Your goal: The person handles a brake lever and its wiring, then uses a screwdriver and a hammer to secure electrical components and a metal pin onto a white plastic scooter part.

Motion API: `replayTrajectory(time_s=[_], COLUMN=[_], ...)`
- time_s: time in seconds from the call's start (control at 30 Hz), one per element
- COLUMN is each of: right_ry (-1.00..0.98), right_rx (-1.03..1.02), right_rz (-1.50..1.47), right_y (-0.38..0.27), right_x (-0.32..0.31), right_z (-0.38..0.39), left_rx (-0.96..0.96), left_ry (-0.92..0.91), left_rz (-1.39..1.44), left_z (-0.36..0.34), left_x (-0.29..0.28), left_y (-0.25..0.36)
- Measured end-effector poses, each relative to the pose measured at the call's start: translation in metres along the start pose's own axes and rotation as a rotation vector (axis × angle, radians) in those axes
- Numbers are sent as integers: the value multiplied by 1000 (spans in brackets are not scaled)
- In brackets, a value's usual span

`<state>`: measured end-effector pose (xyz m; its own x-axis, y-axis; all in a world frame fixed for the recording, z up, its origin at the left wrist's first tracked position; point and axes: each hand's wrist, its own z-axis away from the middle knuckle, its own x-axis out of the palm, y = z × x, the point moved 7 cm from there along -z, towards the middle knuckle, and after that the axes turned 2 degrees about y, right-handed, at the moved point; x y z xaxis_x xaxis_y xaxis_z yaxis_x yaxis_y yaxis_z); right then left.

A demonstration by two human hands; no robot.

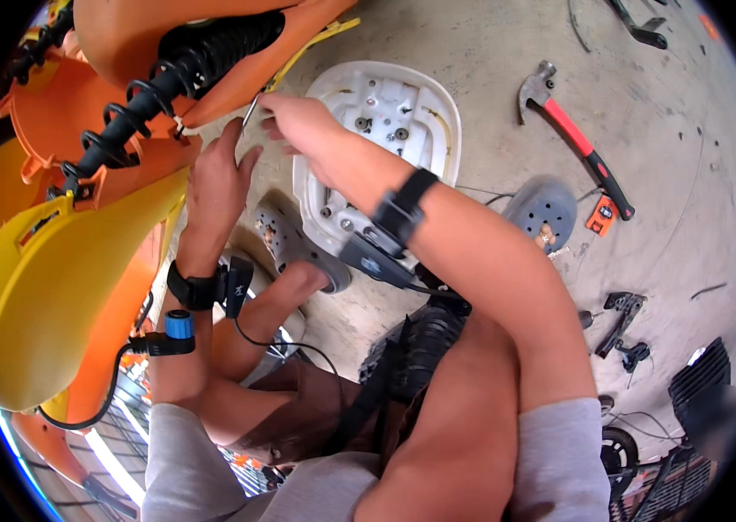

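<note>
At the upper left, a thin silvery metal rod (250,112) stands out between my hands, close to the lower edge of a large orange plastic panel. My right hand (305,129) reaches across with its index finger and thumb closed at the rod's upper end. Near the rod's lower end is my left hand (218,184), thumb and index finger spread apart; its other fingers are hidden. A black coil-spring shock absorber (120,129) runs beside the panels (124,35), left of my hands. Below my right forearm lies a white plastic tray-like pan (450,100) holding small dark hardware pieces.
A claw hammer (575,135) with a red and black handle lies on the concrete floor at right, near an orange tag (601,215). A yellow panel (46,304) fills the left side. Black parts (620,322) and cables lie at lower right.
</note>
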<state>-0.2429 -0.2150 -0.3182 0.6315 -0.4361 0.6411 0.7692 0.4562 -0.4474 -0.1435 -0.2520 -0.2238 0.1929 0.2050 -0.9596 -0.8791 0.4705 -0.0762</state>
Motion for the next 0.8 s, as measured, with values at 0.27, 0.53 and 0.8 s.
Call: replayTrajectory(time_s=[0.27,0.53,0.8], right_ry=[-30,-31,-81], right_rx=[156,132,75], right_rz=[-423,-467,-430], right_y=[23,14,9], right_x=[44,49,52], right_z=[-21,-14,-11], left_rx=[-168,-92,36], left_ry=[60,203,272], left_rz=[92,-69,-151], left_z=[29,18,12], left_x=[14,29,8], left_y=[-43,-61,-51])
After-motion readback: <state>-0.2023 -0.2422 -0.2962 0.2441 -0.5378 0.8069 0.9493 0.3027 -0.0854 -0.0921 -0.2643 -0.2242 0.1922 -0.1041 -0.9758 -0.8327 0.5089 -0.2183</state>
